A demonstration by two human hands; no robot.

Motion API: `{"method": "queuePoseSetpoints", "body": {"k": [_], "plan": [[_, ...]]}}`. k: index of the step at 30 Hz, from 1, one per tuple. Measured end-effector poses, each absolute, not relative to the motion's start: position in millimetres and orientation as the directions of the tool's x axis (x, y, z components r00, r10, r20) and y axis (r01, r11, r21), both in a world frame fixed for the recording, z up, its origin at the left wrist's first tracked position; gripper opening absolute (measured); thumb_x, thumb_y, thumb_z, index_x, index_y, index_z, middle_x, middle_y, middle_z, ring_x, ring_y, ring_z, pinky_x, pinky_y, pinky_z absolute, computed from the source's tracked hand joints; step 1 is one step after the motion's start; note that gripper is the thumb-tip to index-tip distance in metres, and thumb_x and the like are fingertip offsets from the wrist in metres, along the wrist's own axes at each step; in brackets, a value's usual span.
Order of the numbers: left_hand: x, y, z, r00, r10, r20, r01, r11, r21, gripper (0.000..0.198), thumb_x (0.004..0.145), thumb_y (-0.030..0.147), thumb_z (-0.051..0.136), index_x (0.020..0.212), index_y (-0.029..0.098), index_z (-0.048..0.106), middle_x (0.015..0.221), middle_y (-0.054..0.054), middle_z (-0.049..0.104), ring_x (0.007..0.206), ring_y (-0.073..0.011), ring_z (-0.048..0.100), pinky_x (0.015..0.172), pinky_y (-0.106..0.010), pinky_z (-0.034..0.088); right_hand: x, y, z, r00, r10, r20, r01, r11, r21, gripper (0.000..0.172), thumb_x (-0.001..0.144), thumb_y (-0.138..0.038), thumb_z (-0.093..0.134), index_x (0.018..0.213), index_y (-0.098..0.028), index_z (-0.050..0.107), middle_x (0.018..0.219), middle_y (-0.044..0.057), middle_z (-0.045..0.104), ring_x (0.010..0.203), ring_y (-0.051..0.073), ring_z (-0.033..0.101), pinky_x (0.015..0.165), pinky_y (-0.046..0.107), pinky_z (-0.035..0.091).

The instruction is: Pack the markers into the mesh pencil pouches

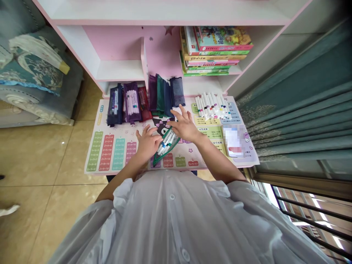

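A green-edged mesh pencil pouch (173,144) lies slantwise on the table in front of me, with several white markers (166,142) in it. My left hand (148,142) is at the pouch's left side, fingers spread and thumb side against the markers or the pouch edge. Over the pouch's upper right end is my right hand (183,124), also with spread fingers, its thumb side close to the mesh. Whether either hand pinches the pouch edge is hard to make out. Part of the pouch's upper end is hidden under my right hand.
Filled pouches (132,102) and flatter mesh pouches (164,96) line the table's back left. Loose white markers (213,105) lie at the back right, near a phone-like object (234,141). A book stack (217,51) stands on the pink-and-white shelf (121,69). A curtain (297,95) hangs at right.
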State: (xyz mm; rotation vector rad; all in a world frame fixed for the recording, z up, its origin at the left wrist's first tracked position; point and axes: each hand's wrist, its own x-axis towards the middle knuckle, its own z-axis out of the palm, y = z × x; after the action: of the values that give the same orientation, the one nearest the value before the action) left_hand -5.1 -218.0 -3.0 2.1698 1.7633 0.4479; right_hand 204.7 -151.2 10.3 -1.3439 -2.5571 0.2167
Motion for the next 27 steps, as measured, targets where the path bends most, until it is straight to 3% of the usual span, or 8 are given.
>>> {"method": "queuePoseSetpoints", "body": {"k": [5, 13, 15, 19, 24, 27], "plan": [[-10.0, -211.0, -1.2, 0.226, 0.974, 0.037, 0.866, -0.218, 0.449, 0.018, 0.091, 0.03, 0.062, 0.084, 0.03, 0.078, 0.136, -0.006, 0.066, 0.143, -0.0369, 0.042, 0.113, -0.079, 0.016, 209.1, -151.4, 8.1, -0.553, 0.829, 0.085, 0.784, 0.553, -0.281, 0.017, 0.092, -0.025, 0.061, 0.088, -0.024, 0.078, 0.158, 0.005, 0.043, 0.155, 0.044, 0.012, 0.118, 0.078, 0.018], [-43.7, -225.7, 7.8, 0.149, 0.987, 0.052, 0.813, -0.153, 0.562, 0.027, 0.094, 0.043, 0.056, 0.087, 0.028, 0.077, 0.137, -0.006, 0.064, 0.142, -0.0338, 0.044, 0.12, -0.067, 0.019, 217.0, -162.2, -1.3, -0.416, 0.903, 0.103, 0.848, 0.427, -0.315, 0.025, 0.091, -0.021, 0.055, 0.079, -0.019, 0.077, 0.156, 0.009, 0.046, 0.154, 0.046, 0.014, 0.115, 0.079, 0.021], [-59.5, -235.7, 8.3, 0.145, 0.988, 0.06, 0.816, -0.153, 0.558, 0.025, 0.088, 0.05, 0.065, 0.09, 0.029, 0.077, 0.14, -0.006, 0.062, 0.144, -0.0361, 0.042, 0.12, -0.068, 0.018, 221.3, -165.1, -4.1, -0.37, 0.921, 0.119, 0.864, 0.389, -0.321, 0.025, 0.091, -0.022, 0.055, 0.08, -0.019, 0.077, 0.155, 0.01, 0.046, 0.154, 0.046, 0.015, 0.113, 0.079, 0.022], [-79.3, -250.1, 4.5, 0.24, 0.97, 0.046, 0.83, -0.229, 0.509, 0.038, 0.071, 0.058, 0.081, 0.096, 0.03, 0.078, 0.143, -0.007, 0.059, 0.146, -0.0389, 0.038, 0.122, -0.066, 0.016, 226.9, -169.2, -7.8, -0.294, 0.947, 0.125, 0.888, 0.319, -0.331, 0.024, 0.09, -0.022, 0.056, 0.081, -0.019, 0.078, 0.153, 0.011, 0.048, 0.152, 0.047, 0.018, 0.112, 0.08, 0.024], [-74.3, -251.0, -3.2, 0.261, 0.96, 0.103, 0.834, -0.278, 0.477, 0.016, 0.084, 0.045, 0.072, 0.09, 0.031, 0.078, 0.135, -0.005, 0.066, 0.144, -0.0336, 0.043, 0.123, -0.062, 0.015, 226.2, -170.2, -9.9, -0.261, 0.959, 0.111, 0.897, 0.283, -0.34, 0.021, 0.088, -0.022, 0.058, 0.081, -0.019, 0.078, 0.15, 0.012, 0.05, 0.151, 0.048, 0.021, 0.111, 0.08, 0.024], [-67.7, -248.0, -7.0, 0.224, 0.959, 0.172, 0.851, -0.278, 0.446, 0.016, 0.089, 0.041, 0.066, 0.084, 0.03, 0.077, 0.131, -0.005, 0.068, 0.142, -0.0333, 0.046, 0.122, -0.064, 0.014, 222.5, -175.6, -7.8, -0.208, 0.968, 0.142, 0.901, 0.246, -0.357, 0.019, 0.088, -0.023, 0.059, 0.085, -0.02, 0.078, 0.149, 0.013, 0.051, 0.151, 0.048, 0.023, 0.112, 0.076, 0.029]]}}
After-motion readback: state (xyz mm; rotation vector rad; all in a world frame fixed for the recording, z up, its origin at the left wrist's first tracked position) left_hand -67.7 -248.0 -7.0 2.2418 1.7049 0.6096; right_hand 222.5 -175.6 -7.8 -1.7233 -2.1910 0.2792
